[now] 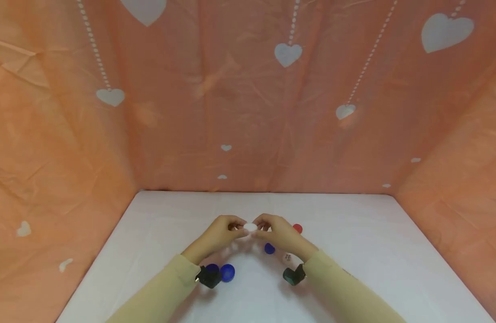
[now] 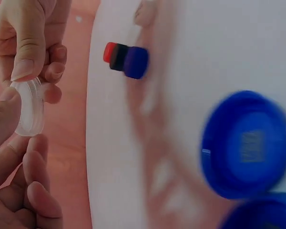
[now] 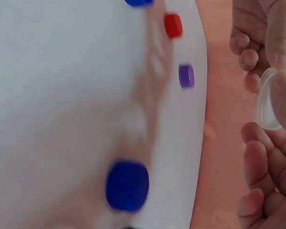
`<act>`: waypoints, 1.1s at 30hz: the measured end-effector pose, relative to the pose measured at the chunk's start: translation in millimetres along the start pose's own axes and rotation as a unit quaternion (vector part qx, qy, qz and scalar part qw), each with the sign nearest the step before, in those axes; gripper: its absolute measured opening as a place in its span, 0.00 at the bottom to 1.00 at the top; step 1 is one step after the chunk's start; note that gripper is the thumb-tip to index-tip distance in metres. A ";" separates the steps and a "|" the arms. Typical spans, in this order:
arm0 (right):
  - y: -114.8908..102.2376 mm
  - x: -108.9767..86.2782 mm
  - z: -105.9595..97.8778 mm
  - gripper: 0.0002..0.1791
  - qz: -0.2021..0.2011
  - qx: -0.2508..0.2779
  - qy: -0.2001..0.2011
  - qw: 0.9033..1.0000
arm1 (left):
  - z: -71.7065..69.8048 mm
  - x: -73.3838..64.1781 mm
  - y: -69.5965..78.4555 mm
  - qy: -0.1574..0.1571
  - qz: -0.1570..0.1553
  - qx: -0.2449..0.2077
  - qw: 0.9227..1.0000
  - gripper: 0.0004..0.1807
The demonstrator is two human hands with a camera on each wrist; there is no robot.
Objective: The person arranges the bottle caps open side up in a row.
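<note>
Between both hands, raised over the white table, is a flat round white plastic cap with a ridged rim. My left hand pinches its left side between thumb and fingers. On the opposite side my right hand grips it the same way. In the left wrist view the cap stands edge-on, fingertips of both hands at its rim. The right wrist view shows the right thumb across the face of the cap.
Two large blue caps, one plainly seen, lie near the left wrist. A small blue cap, a red cap and a printed whitish cap lie near the right forearm. A purple cap and a black cap also show.
</note>
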State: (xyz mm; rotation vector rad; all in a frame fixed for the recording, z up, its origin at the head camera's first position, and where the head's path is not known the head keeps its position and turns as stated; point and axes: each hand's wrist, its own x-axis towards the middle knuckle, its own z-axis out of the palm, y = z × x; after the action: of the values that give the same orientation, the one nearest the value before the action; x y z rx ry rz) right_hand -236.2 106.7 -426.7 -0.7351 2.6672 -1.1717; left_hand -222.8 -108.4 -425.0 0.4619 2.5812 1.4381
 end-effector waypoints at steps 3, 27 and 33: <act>-1.9 -9.4 9.0 0.15 -0.005 0.005 -0.004 1.000 | 0.6 -15.7 -2.1 -0.004 0.009 0.013 1.000 0.20; -5.9 -25.7 33.7 0.11 0.009 0.040 -0.021 0.999 | 6.6 -45.0 -23.7 -0.002 0.036 0.056 0.998 0.09; -5.6 -29.3 39.1 0.10 0.027 0.044 -0.026 0.998 | 9.3 -47.7 -24.4 -0.003 0.049 0.067 0.997 0.08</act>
State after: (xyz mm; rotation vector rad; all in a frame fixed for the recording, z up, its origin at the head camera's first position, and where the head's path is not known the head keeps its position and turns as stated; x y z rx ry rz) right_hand -196.3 92.0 -451.6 -0.6653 2.5582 -1.2311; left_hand -180.0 -129.1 -451.5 0.6178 2.6952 1.2946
